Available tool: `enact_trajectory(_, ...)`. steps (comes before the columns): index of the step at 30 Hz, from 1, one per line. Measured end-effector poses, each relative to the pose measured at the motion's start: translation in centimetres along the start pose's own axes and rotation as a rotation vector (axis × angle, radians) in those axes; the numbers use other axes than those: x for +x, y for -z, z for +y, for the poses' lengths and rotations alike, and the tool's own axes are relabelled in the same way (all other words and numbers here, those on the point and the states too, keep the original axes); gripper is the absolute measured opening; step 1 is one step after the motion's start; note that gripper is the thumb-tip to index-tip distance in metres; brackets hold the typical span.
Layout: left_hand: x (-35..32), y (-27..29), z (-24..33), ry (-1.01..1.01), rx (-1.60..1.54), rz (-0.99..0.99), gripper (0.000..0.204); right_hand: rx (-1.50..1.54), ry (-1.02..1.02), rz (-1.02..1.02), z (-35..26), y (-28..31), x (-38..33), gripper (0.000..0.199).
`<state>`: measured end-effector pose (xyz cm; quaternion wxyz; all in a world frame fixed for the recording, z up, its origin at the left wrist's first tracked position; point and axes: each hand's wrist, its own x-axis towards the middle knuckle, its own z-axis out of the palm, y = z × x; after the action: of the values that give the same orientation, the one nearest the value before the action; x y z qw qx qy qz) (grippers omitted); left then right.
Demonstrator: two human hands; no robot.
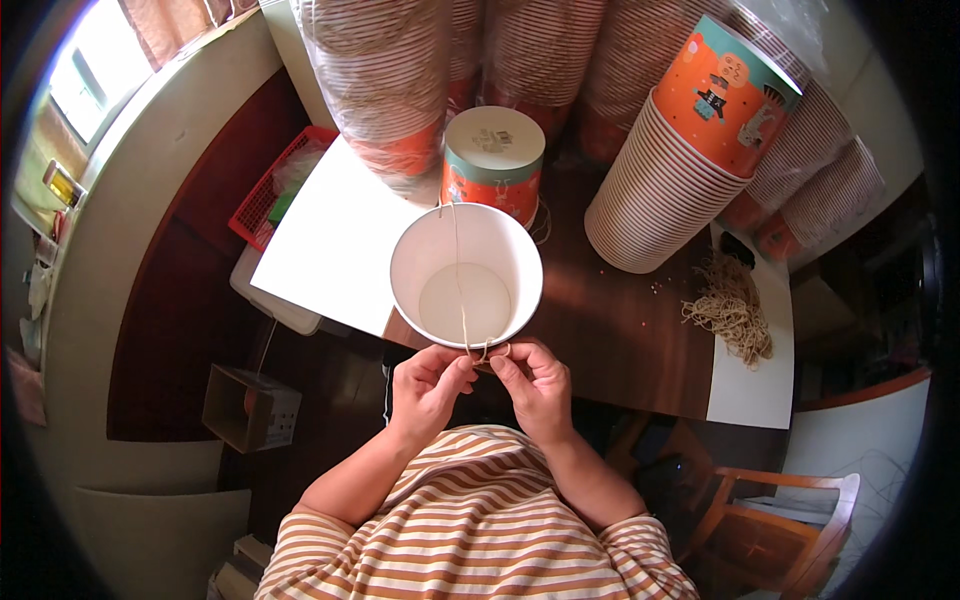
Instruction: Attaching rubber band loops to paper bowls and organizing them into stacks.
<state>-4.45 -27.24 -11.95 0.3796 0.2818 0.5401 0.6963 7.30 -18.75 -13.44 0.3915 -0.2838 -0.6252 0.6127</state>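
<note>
String (pixel 461 290), thin and pale, runs from the far rim of the white paper cup (pixel 466 272) down across its open mouth to the near rim, where both hands meet it. That cup stands upright at the near edge of the dark wooden table (pixel 620 330), its mouth open to the camera and its inside bare and white. The left hand (pixel 428 385) has thumb and forefinger pinched on the string's near end, just beside the cup's rim. The right hand (pixel 535 382) pinches the same string a touch to the right, and a small loop of it shows between the two sets of fingertips. Both hands are closed on the string, knuckles almost touching.

Just beyond the white cup stands another cup (pixel 493 160) turned upside down, orange and teal on its side. To the right leans a tall stack of nested cups (pixel 690 150) with a printed orange outer one. Further back, several more stacks wrapped in clear plastic (pixel 385 80) line the far side. A white sheet (pixel 335 240) lies on the table to the left, with a red basket (pixel 270 195) past its far-left corner. On the right, a loose heap of cut strings (pixel 732 310) rests on a white board.
</note>
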Motion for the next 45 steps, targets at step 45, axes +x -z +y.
enact_trajectory(45, -1.5, 0.8, -0.2, -0.527, 0.464, -0.023, 0.011, 0.690, -0.441, 0.042, 0.6, -1.6, -0.4, 0.010)
